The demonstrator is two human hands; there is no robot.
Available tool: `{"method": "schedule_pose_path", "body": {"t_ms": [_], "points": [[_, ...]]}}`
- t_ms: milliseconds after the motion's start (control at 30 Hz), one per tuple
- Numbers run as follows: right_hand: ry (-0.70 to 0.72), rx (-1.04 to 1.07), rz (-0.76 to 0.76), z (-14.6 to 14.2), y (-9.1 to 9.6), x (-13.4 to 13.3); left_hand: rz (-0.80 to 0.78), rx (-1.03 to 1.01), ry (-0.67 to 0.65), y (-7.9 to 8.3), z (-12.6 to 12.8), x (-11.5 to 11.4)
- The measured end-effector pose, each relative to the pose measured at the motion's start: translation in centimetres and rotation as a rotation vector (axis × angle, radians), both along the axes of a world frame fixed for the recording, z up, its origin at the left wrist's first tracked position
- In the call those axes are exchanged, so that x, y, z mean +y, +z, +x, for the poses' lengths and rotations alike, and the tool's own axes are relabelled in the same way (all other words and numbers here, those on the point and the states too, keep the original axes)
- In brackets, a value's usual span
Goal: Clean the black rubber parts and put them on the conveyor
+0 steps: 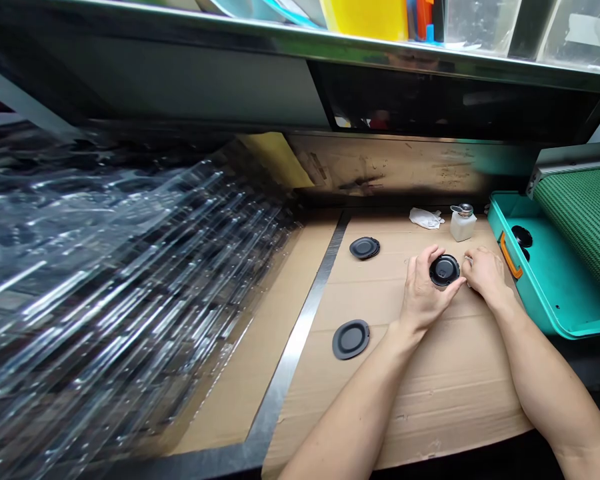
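Observation:
My left hand (421,293) grips a round black plastic part (445,271) by its edge, between thumb and fingers, with its recessed face turned up. Close to the part's right side is my right hand (486,273), its fingers curled in a pinch. Whatever those fingertips hold, if anything, is too small to make out. To the left on the cardboard (430,373) lie two dark oval plastic pieces: an upper piece (365,248) with something under its right edge, and a flat lower piece (351,339) with a ring-shaped recess.
A white pump bottle (463,223) and a crumpled white cloth (427,218) stand behind my hands. At right, a teal tray (555,293) holds black parts beneath a green conveyor belt (585,220). Stacked clear plastic trays (130,287) fill the left. A metal shelf (280,40) crosses above.

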State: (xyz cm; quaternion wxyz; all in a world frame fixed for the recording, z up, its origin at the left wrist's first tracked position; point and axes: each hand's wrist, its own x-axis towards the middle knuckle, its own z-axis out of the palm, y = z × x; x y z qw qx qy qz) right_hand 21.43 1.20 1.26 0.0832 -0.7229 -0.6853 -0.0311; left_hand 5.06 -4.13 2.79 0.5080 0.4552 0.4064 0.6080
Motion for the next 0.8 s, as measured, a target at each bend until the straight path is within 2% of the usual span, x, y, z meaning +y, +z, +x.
{"method": "schedule_pose_path", "body": {"t_ms": [100,233,333,433,500,567,700,800], "points": [[0.008,-0.023,0.006,-0.1,-0.1,-0.1,-0.047,-0.034,-0.015,-0.1,-0.1,0.1],[0.049,-0.065,0.113,-0.6,0.1,-0.8,-0.075,-0.058,0.025,0.1,0.2,0.1],[0.183,-0.04,0.141,-1.5,0.5,-1.6,-0.03,-0.021,0.056,0.3,0.5,0.0],[0.324,0.028,0.077,-2.8,0.5,-2.3,0.114,0.137,0.022,0.7,-0.4,-0.2],[0.374,0.04,0.035,-3.6,0.3,-2.6,0.198,0.249,0.024,1.1,-2.2,-0.6],[0.401,0.026,0.016,-4.1,0.0,-2.6,0.18,0.347,0.095,1.2,-5.0,-1.5],[0.409,0.038,0.006,-4.2,-0.4,-2.3,-0.087,0.565,0.374,0.0,-11.4,-4.3],[0.398,0.07,0.004,-4.0,-0.5,-2.2,-0.243,0.7,0.452,-1.6,-14.6,-6.3]]}}
